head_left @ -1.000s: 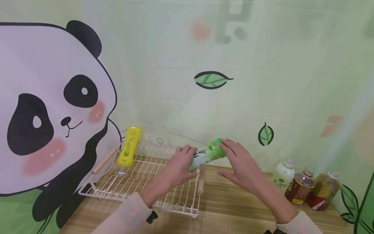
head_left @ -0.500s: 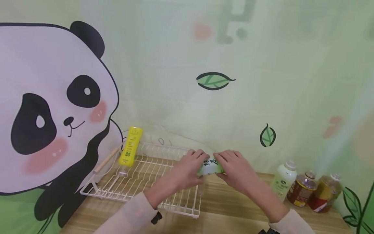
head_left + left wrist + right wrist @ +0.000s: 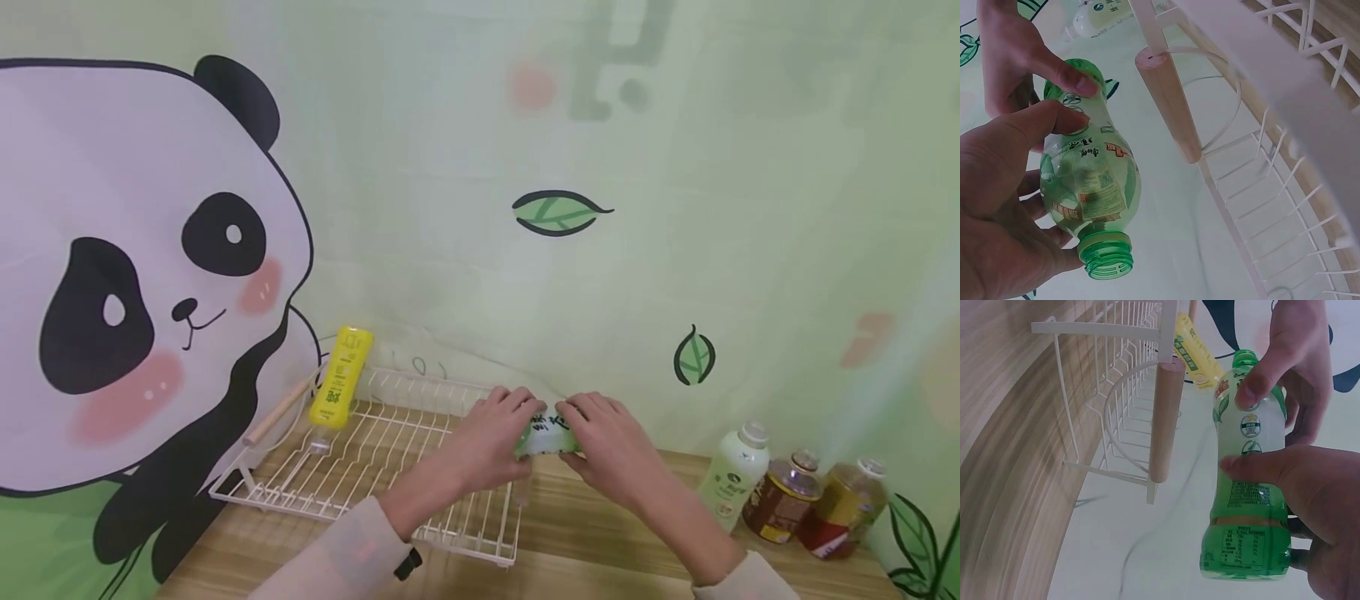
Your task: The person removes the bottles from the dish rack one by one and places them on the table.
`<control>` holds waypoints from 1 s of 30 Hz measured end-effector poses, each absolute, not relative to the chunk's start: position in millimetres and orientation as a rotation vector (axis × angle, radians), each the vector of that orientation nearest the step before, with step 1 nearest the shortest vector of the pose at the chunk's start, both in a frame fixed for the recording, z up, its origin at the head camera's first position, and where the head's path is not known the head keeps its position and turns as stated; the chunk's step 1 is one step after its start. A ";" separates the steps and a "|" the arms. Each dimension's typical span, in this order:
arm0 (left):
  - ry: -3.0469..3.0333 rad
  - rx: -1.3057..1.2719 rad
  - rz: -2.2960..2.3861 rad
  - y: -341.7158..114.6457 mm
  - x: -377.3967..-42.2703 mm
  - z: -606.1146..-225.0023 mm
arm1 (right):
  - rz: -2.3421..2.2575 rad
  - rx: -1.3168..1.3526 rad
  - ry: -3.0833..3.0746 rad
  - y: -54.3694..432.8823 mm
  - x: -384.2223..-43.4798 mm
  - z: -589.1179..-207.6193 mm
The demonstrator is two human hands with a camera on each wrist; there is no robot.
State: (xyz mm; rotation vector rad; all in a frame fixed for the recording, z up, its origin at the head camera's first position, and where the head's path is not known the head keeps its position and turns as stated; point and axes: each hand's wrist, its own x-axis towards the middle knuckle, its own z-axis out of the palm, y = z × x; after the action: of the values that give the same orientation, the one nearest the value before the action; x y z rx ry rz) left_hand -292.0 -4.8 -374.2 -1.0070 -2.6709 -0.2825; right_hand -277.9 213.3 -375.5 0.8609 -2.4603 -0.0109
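Both hands hold one green and clear plastic bottle (image 3: 550, 436) above the right end of a white wire dish rack. My left hand (image 3: 491, 437) grips the neck half; my right hand (image 3: 609, 442) grips the base half. In the left wrist view the bottle (image 3: 1091, 181) tilts with its threaded mouth (image 3: 1107, 256) towards the lower edge, no cap on it. The right wrist view shows the bottle's green base (image 3: 1246, 550) and printed label, with the right thumb (image 3: 1254, 465) pressed on its side. The fingers behind the bottle are partly hidden.
The dish rack (image 3: 225, 493) with wooden handles (image 3: 277, 411) stands on a wood-grain table (image 3: 592, 533). A yellow bottle (image 3: 341, 379) leans cap-down at its left. On the right stand a pale green bottle (image 3: 738, 475), a brown-labelled bottle (image 3: 780, 498) and a red-and-yellow-labelled bottle (image 3: 842, 510).
My right hand has moved left and closed its grip on the bottle's base half. The bottle has come lower and more level, between both hands. The head view has shifted slightly.
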 end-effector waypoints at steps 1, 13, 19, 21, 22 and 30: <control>-2.673 -1.004 -0.277 -4.9 -292.0 -374.2 | -0.002 0.861 -2.469 213.0 -277.7 -375.8; -2.693 -1.049 -0.407 -15.3 -295.6 -377.2 | 0.003 0.852 -2.501 218.7 -276.2 -380.8; -2.715 -0.874 -0.664 -53.9 -303.6 -378.6 | 0.102 0.787 -2.547 238.5 -274.1 -383.8; -2.716 -0.777 -0.700 -71.0 -307.3 -378.4 | 0.176 0.765 -2.566 249.3 -273.4 -386.1; -2.712 -0.725 -0.724 -79.8 -309.4 -378.8 | 0.219 0.752 -2.578 254.6 -273.1 -387.3; -2.593 -0.301 -0.788 -149.3 -332.2 -390.5 | 0.647 0.545 -2.637 289.5 -272.3 -403.2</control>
State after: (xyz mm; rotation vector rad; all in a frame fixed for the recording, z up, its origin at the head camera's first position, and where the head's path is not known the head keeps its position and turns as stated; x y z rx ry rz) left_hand -332.2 -149.3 -390.5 -0.3010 -2.5932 -0.7882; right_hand -272.3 289.5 -403.2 0.5454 -2.6373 0.6469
